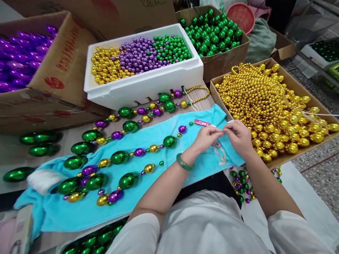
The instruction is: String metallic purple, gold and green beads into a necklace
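My left hand (206,138) and my right hand (238,135) meet over the right end of a turquoise towel (169,130), both with fingers pinched together on a thin pale string (221,155) that hangs below them. A green bangle sits on my left wrist. To the left on the towel lie bead strands (119,157) of large green balls with smaller gold and purple beads. A small pink lighter (202,122) lies just above my left hand.
A white foam box (143,86) holds gold, purple and green beads. A cardboard box (291,84) of gold bead strands stands at right, a box of green balls (214,31) behind, a box of purple ovals (21,56) at left. Loose green ovals (39,144) lie left.
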`<state>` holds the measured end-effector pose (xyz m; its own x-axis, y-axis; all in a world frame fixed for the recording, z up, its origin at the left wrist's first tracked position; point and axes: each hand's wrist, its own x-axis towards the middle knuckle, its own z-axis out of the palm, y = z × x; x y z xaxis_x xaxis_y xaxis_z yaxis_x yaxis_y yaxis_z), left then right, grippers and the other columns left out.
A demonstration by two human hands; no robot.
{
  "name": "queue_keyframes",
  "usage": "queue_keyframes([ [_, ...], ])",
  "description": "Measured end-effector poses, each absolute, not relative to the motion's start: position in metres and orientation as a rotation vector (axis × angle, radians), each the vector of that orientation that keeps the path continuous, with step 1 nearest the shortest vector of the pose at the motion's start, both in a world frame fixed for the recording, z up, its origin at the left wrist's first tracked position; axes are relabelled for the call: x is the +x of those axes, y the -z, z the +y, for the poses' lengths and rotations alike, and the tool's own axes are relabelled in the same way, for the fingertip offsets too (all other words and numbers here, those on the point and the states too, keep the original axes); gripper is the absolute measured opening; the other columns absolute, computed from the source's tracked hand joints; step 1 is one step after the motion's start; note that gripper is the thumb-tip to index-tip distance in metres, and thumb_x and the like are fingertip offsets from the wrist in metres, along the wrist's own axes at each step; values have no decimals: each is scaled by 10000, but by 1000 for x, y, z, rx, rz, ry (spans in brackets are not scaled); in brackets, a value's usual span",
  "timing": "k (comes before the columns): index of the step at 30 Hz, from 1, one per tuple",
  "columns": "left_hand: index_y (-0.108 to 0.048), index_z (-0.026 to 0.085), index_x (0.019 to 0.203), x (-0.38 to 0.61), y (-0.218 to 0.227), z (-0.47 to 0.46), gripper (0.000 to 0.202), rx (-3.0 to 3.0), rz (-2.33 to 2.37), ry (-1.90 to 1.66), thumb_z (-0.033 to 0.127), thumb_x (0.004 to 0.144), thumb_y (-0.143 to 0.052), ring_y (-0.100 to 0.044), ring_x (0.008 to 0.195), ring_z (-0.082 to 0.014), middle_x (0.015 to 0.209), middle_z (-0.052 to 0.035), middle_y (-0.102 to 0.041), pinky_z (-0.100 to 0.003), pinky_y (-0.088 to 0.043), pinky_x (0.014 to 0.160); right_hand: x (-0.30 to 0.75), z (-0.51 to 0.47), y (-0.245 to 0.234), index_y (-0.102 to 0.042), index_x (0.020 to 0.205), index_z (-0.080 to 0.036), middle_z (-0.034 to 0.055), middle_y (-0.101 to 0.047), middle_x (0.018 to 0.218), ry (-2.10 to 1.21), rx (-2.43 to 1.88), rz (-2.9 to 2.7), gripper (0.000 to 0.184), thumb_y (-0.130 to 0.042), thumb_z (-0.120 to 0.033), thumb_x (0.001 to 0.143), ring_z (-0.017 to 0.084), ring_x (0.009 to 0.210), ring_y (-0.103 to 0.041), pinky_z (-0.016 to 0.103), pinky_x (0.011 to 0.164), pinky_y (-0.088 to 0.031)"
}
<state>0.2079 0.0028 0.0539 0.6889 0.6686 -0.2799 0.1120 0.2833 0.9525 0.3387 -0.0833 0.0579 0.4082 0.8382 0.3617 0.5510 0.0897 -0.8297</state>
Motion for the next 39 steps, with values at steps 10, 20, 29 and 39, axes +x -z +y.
queue_keyframes([
  [10, -663, 111, 774, 207, -46, -1, 205, 908, 802, -461, 271, 700, -769, -515, 440, -55, 594, -1, -605, -169, -435, 421, 329, -78, -38, -696, 790, -184, 31, -680, 734, -747, -1579, -841, 164, -654, -330, 729, 152, 633, -579, 293, 595, -469],
  [20, -683, 133, 738, 211, -44, -7, 88, 1167, 976, -647, 221, 747, -677, -581, 535, -101, 605, 5, -622, -179, -439, 453, 327, -76, -35, -617, 736, -194, 26, -615, 736, -448, -1719, -1107, 84, -584, -256, 783, 157, 669, -544, 301, 646, -453],
  [29, -674, 134, 697, 204, -50, -4, 105, 1367, 843, -515, 219, 757, -657, -537, 499, -76, 601, 7, -608, -171, -415, 474, 342, -69, -51, -695, 698, -205, 19, -611, 740, -697, -1487, -1081, 102, -691, -301, 732, 157, 716, -558, 302, 658, -456],
  [39, -640, 134, 748, 211, -51, -9, 140, 1150, 844, -738, 270, 776, -635, -553, 543, -89, 616, 2, -607, -189, -445, 495, 313, -72, -37, -629, 742, -183, -36, -537, 594, -818, -1365, -633, 173, -673, -349, 754, 89, 490, -444, 245, 481, -349],
])
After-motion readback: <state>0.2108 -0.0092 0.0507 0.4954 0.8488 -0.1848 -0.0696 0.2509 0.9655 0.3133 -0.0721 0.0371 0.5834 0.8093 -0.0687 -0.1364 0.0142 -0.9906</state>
